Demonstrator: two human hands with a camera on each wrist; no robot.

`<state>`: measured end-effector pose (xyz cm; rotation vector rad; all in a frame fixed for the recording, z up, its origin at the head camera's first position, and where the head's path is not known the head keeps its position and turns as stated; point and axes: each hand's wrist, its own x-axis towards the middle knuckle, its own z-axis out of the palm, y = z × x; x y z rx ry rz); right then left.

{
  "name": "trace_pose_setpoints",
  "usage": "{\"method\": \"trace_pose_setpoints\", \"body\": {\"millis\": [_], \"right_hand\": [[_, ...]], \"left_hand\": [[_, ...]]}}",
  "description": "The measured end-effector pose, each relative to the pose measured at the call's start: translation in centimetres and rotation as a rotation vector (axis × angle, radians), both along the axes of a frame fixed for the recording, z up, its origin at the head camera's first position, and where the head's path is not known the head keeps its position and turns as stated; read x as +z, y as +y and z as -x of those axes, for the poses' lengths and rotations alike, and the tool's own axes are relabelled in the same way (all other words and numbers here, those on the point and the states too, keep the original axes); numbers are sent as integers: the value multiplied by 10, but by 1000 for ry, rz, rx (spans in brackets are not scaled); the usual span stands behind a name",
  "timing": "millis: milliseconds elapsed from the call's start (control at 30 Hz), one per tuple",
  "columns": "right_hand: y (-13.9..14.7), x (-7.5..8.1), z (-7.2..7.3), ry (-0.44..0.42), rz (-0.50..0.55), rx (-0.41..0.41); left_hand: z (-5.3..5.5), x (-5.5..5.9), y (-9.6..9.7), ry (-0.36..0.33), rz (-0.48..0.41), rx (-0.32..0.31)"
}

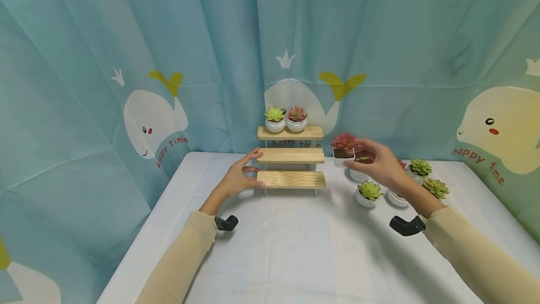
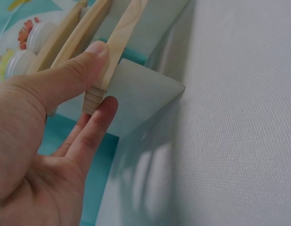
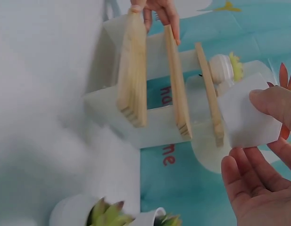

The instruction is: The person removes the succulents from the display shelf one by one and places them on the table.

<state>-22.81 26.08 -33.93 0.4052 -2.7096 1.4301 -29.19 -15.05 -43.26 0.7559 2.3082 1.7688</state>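
A three-tier wooden shelf stand (image 1: 291, 179) with pale side panels stands on the table. My left hand (image 1: 237, 177) grips its left side. In the left wrist view the thumb (image 2: 84, 66) lies on top of the lowest board (image 2: 118, 49), with fingertips at its end. Raised to the right of the stand, my right hand (image 1: 377, 163) holds a red potted succulent (image 1: 344, 149) in a square white pot (image 3: 249, 113) between thumb and fingers. On the top board sit a light-green potted succulent (image 1: 275, 120) and a reddish one (image 1: 297, 120), side by side.
Below and behind my right hand, several potted succulents stand on the white table (image 1: 270, 257), among them a green one (image 1: 369, 194) in front and another (image 1: 420, 169) farther back. A blue curtain (image 1: 228, 60) printed with whales hangs close behind the stand.
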Motion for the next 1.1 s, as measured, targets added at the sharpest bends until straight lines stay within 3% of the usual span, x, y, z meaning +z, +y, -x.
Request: {"method": "trace_pose_setpoints", "body": {"millis": [467,1100], "right_hand": [[29,-20,-46,5,-28,-24],[52,-60,-91,-5,29,-59]], "left_hand": [[3,-2,0,7,-11,-8],[1,0,0,-4,-7,6]]}}
